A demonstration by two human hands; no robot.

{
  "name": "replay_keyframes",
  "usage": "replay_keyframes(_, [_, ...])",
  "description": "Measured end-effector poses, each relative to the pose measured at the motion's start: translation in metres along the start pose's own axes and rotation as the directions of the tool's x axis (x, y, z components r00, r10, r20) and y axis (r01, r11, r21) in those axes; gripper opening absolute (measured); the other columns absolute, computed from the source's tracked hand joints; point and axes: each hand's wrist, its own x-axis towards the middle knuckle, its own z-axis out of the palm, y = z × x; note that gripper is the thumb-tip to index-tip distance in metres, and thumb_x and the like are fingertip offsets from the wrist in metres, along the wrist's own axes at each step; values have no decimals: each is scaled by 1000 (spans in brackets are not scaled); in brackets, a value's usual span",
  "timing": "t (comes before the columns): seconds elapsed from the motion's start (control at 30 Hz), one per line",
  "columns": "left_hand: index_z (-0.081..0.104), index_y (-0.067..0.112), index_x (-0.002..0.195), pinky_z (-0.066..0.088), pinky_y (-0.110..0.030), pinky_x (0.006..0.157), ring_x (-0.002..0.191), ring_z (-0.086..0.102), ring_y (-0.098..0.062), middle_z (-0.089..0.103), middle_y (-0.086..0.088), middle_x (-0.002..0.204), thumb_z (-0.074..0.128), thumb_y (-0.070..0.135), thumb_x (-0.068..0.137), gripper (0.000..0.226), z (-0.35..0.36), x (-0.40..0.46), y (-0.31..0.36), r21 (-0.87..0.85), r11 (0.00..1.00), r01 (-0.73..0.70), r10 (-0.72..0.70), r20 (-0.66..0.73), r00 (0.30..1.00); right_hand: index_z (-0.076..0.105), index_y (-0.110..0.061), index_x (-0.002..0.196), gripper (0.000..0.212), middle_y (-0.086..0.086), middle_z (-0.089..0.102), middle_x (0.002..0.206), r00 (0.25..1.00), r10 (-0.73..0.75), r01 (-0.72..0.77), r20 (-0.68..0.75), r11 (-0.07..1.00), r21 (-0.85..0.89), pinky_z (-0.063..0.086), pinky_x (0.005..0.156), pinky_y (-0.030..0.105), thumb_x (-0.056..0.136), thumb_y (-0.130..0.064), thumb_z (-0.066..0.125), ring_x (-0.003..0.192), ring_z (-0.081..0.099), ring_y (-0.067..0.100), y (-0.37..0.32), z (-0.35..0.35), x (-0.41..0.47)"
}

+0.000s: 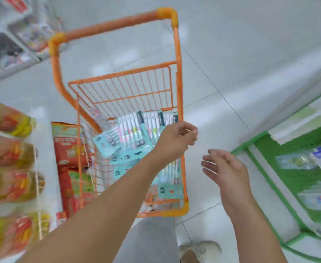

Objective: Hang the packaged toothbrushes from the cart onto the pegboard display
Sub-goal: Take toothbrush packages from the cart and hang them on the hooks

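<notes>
So, only the head view to go on here, looking straight down into an orange wire cart (178,88) parked in a shop aisle. The packaged toothbrushes (135,130) are still piled loose in the basket, teal cards overlapping each other at odd angles, some flat on the bottom and some leaning on the ones beneath.

The left hand (176,138) reaches across over the right rim of the cart with its fingers curled in. The frame is motion-blurred right there, so I honestly can't tell if it's pinching a pack edge, touching the rim, or holding nothing. The right hand (226,168) hangs over the floor just beside the cart, fingers relaxed and spread, nothing in it.

The green pegboard display (288,179) is off to the right, with a few packs already hanging on it.

On handling, my guess is these are light blister cards: stiff backing, slick plastic front, so they'll slide over each other if you grab mid-stack. I'd pinch one by the top edge of the card, near the hang hole, so it's already oriented for the peg and the card doesn't bend. Not fragile, but the hole could tear if you yank it.

Bottles of yellow oil (7,149) sit on the left-hand shelf.
</notes>
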Motion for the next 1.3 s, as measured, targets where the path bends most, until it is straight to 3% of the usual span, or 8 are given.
replay_keyframes(0.2, [58, 13, 122, 54, -34, 75, 85, 64, -23, 65, -7, 110, 72, 34, 89, 41, -149, -4, -29, 263, 925, 274, -146, -420, 896, 68, -9, 108, 20, 4, 70, 91, 960, -80, 157, 270, 948, -278, 59, 69, 32, 89, -12, 73, 80, 67, 18, -29, 138, 14])
replay_keyframes(0.4, [22, 7, 155, 36, -44, 115, 146, 27, -34, 25, -16, 158, 77, 42, 82, 97, -214, 38, -108, 661, 643, 387, -259, -287, 922, 45, -12, 144, 76, 9, 52, 142, 934, 34, 275, 356, 567, -777, 47, 89, 34, 80, -26, 85, 124, 56, 30, 10, 208, 80])
replay_keyframes(0.6, [22, 6, 153, 37, -46, 115, 142, 36, -32, 33, -15, 154, 76, 42, 83, 95, -243, 94, -126, 138, 921, 364, -229, -564, 794, 44, -14, 147, 71, 7, 50, 146, 942, 30, 256, 334, 580, -773, 44, 89, 30, 88, -30, 78, 130, 52, 25, 28, 255, 112])
replay_keyframes(0.83, [54, 12, 126, 55, -41, 93, 106, 65, -27, 65, -3, 118, 71, 59, 72, 73, -270, 194, -112, -441, 822, 360, -569, -624, 536, 50, -13, 141, 60, 6, 54, 140, 920, -9, 353, 392, 454, -818, 49, 100, 39, 89, -29, 75, 126, 54, 26, 25, 289, 140])
replay_keyframes(0.97, [62, 14, 121, 58, -32, 84, 99, 68, -21, 69, -1, 113, 59, 46, 91, 44, -273, 216, -109, -405, 861, 307, -508, -674, 536, 43, -12, 147, 76, 10, 47, 146, 942, 6, 321, 336, 282, -904, 41, 102, 35, 85, -36, 78, 131, 49, 29, 29, 253, 144])
replay_keyframes(1.1, [53, 15, 89, 37, -29, 61, 75, 53, -18, 58, 0, 87, 69, 39, 83, 29, -249, 171, -75, 166, 981, 98, 71, -786, 614, 48, -14, 144, 61, 8, 48, 146, 911, -70, 410, 407, 272, -871, 36, 109, 32, 90, -28, 74, 134, 47, 24, 26, 227, 129])
replay_keyframes(1.2, [48, 16, 85, 38, -25, 57, 65, 48, -11, 55, 2, 77, 74, 32, 75, 32, -245, 128, -50, 253, 959, -125, 256, -597, 761, 56, -17, 137, 52, 1, 57, 137, 896, -202, 443, 395, 422, -791, 50, 103, 35, 89, -18, 75, 121, 56, 17, 14, 216, 111])
replay_keyframes(1.3, [50, 3, 95, 55, -32, 64, 75, 61, -25, 62, -21, 92, 77, 33, 82, 42, -224, 90, -15, 79, 995, -60, 71, -148, 986, 55, -25, 135, 60, -6, 59, 131, 929, -208, 357, 305, 722, -593, 57, 90, 27, 83, -8, 78, 115, 60, 9, -19, 206, 83])
